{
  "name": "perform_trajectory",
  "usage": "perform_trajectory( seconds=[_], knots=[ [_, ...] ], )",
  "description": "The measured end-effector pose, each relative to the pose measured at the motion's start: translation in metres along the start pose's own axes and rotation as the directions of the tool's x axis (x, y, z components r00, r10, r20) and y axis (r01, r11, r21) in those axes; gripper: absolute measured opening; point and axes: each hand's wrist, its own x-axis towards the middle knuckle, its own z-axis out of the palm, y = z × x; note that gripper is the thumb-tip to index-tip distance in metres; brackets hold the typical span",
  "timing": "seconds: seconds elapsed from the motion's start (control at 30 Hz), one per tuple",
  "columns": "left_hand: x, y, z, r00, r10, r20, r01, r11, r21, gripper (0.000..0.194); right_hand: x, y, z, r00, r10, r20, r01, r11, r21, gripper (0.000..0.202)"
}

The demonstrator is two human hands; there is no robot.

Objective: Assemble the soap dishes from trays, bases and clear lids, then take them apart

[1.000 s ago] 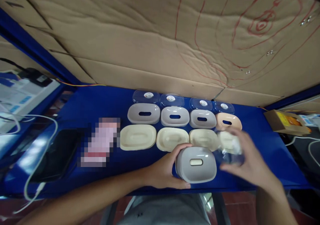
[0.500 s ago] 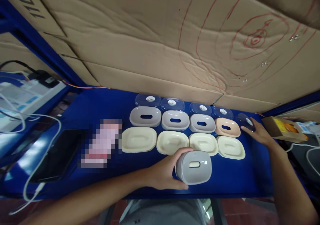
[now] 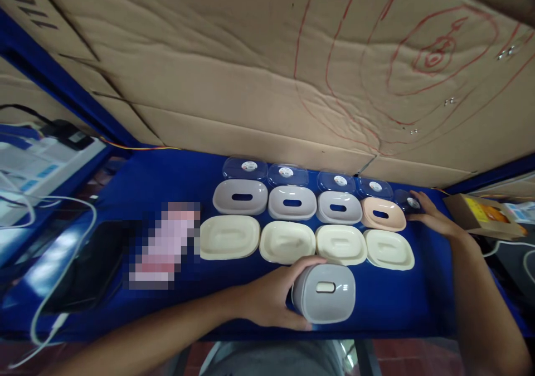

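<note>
Near the table's front edge, my left hand [image 3: 278, 298] grips a grey oval soap dish [image 3: 330, 303] from its left side, fingers wrapped around. The dish is tilted so its inside faces me, and a cream part shows through its slot. At the far right of the back row, my right hand [image 3: 432, 217] has thumb and fingers at the right edge of a clear lid [image 3: 406, 202] bearing a round sticker. Just left of that lid lies a peach slotted tray [image 3: 383, 224]. Grey slotted trays [image 3: 291, 211] continue that row, with cream oval trays [image 3: 285, 250] in front.
Several clear lids [image 3: 244, 174] lie along the back by the cardboard wall [image 3: 217, 75]. A pixelated pink object [image 3: 167, 248], a dark device [image 3: 90, 264] with a white cable and a power strip [image 3: 62, 170] are left. A cardboard box [image 3: 476, 217] stands right.
My right hand and the clear lid have moved slightly left, closer to the peach tray. My left hand still holds the grey soap dish, a little lower in view. The camera view has shifted slightly.
</note>
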Motion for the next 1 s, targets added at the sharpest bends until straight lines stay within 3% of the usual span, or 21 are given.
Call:
perform_trajectory(
  seconds=[0.1,0.17,0.27,0.37,0.43,0.47,0.5,0.57,0.63,0.67,0.77,1.0],
  knots=[
    [0.002,0.001,-0.001,1.0,0.02,0.013,-0.02,1.0,-0.007,0.119,0.005,-0.011,0.001,0.998,0.061,0.03,-0.063,0.995,0.079,0.093],
    [0.003,0.002,-0.001,0.999,0.034,0.023,-0.034,0.999,-0.016,0.119,0.006,-0.019,0.002,0.996,0.088,-0.011,-0.086,0.99,0.116,0.091],
    [0.004,0.004,-0.002,0.999,0.037,0.026,-0.036,0.999,-0.028,0.117,-0.004,-0.034,-0.002,0.981,0.111,-0.157,-0.087,0.985,0.152,0.086],
    [0.003,0.003,-0.003,1.0,0.025,-0.008,-0.026,0.999,-0.048,0.121,-0.042,-0.062,-0.01,0.941,0.055,-0.334,0.004,0.985,0.173,0.077],
    [0.002,0.002,-0.003,0.999,0.006,-0.035,-0.009,0.998,-0.063,0.125,-0.085,-0.093,-0.013,0.89,-0.093,-0.447,0.227,0.94,0.256,0.072],
    [0.001,0.001,-0.003,0.999,-0.006,-0.044,0.002,0.997,-0.071,0.128,-0.11,-0.112,-0.014,0.874,-0.197,-0.444,0.355,0.883,0.307,0.069],
    [0.001,0.0,-0.002,0.999,-0.013,-0.051,0.009,0.997,-0.08,0.129,-0.136,-0.133,-0.013,0.862,-0.353,-0.365,0.473,0.818,0.326,0.068],
    [0.001,-0.003,0.0,0.997,-0.007,-0.072,0.0,0.995,-0.101,0.129,-0.184,-0.178,-0.009,0.729,-0.669,-0.144,0.676,0.67,0.308,0.086],
    [0.001,-0.006,0.002,0.994,0.021,-0.109,-0.033,0.993,-0.112,0.126,-0.217,-0.218,-0.002,0.595,-0.804,-0.008,0.772,0.568,0.285,0.111],
    [0.001,-0.006,0.003,0.991,0.033,-0.13,-0.047,0.993,-0.11,0.123,-0.227,-0.234,0.003,0.579,-0.815,-0.013,0.786,0.555,0.273,0.116],
    [0.002,-0.003,0.005,0.988,0.022,-0.156,-0.045,0.988,-0.145,0.116,-0.236,-0.257,0.015,0.608,-0.788,-0.098,0.776,0.563,0.285,0.112],
    [0.003,0.01,0.006,0.991,-0.005,-0.133,-0.033,0.958,-0.286,0.116,-0.237,-0.253,0.029,0.685,-0.683,-0.253,0.707,0.539,0.458,0.101]
  ],
)
